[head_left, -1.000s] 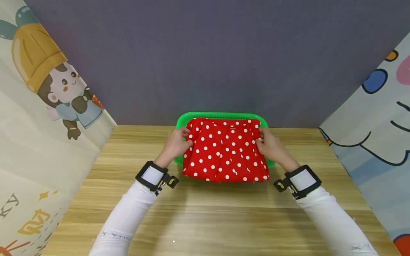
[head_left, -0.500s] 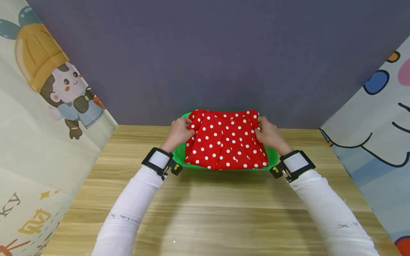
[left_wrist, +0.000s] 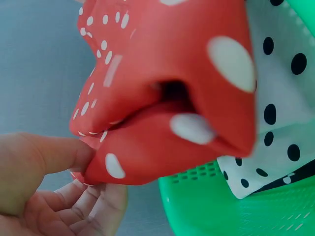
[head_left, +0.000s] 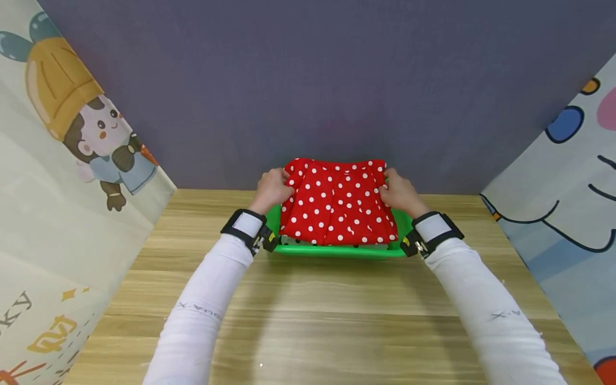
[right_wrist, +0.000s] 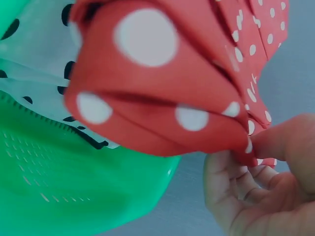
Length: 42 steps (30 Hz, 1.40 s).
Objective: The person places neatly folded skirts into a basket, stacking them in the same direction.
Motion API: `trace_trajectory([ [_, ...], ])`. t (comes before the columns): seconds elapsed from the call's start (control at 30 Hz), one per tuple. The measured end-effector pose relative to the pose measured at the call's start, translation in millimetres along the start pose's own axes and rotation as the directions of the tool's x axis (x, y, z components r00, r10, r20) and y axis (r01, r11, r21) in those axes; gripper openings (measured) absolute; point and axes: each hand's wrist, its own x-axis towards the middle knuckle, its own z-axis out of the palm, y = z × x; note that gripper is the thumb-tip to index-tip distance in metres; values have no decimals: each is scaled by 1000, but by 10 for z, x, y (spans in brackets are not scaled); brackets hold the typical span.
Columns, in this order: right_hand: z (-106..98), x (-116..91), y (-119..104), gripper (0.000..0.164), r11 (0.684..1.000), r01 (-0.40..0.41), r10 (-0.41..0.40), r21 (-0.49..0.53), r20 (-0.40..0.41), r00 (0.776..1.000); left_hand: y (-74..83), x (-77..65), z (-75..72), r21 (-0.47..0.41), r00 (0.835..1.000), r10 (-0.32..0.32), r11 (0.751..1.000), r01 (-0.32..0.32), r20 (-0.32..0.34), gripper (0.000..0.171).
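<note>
A red skirt with white polka dots (head_left: 339, 206), folded in layers, hangs over the green basket (head_left: 337, 251). My left hand (head_left: 273, 188) pinches its upper left corner between thumb and fingers, as the left wrist view shows close up. At the upper right corner my right hand (head_left: 398, 191) grips it the same way. The skirt's lower edge is just inside the basket's front rim. Under it lies a white cloth with black dots (left_wrist: 280, 98) in the basket, which also shows as white dotted cloth (right_wrist: 39, 64) in the right wrist view.
The basket stands on a wooden table (head_left: 332, 310), close to the grey back wall (head_left: 327, 80). Printed panels flank the table: a cartoon figure on the left panel (head_left: 29, 187), bold shapes on the right panel (head_left: 568, 214).
Both hands have carried the skirt away from me, toward the back wall. Its lower edge, which hung past the basket's front rim, is now behind that rim, and the dotted white cloth shows there.
</note>
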Motion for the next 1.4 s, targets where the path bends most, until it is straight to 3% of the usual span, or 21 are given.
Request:
trace_trajectory([
  [0.2, 52, 93, -15, 48, 999, -42, 41, 24, 48, 998, -10, 85, 70, 24, 999, -33, 999, 32, 25, 36],
  [0.33, 106, 150, -15, 48, 998, -60, 58, 17, 72, 996, -20, 133, 119, 44, 997, -64, 997, 62, 37, 12],
  [0.5, 167, 196, -24, 47, 997, -82, 83, -7, 92, 992, -13, 180, 186, 115, 996, -64, 992, 56, 65, 30],
  [0.77, 249, 223, -23, 51, 989, -138, 145, -60, 139, 980, -26, 221, 274, 177, 995, -19, 984, 2, 98, 33],
  [0.97, 270, 225, -34, 46, 990, -123, 132, -71, 142, 981, -57, 254, 303, 183, 994, -26, 983, 7, 103, 32],
  [1.1, 277, 203, -14, 49, 991, -101, 113, -84, 158, 981, -70, 269, 320, 196, 987, -35, 981, 3, 156, 28],
  [1.23, 283, 184, 29, 54, 991, -52, 74, -122, 178, 981, -64, 241, 296, 209, 976, -56, 978, 12, 209, 12],
  [1.4, 292, 182, 86, 56, 983, -9, 48, -185, 207, 977, -52, 173, 234, 280, 961, -89, 960, 12, 263, 19],
])
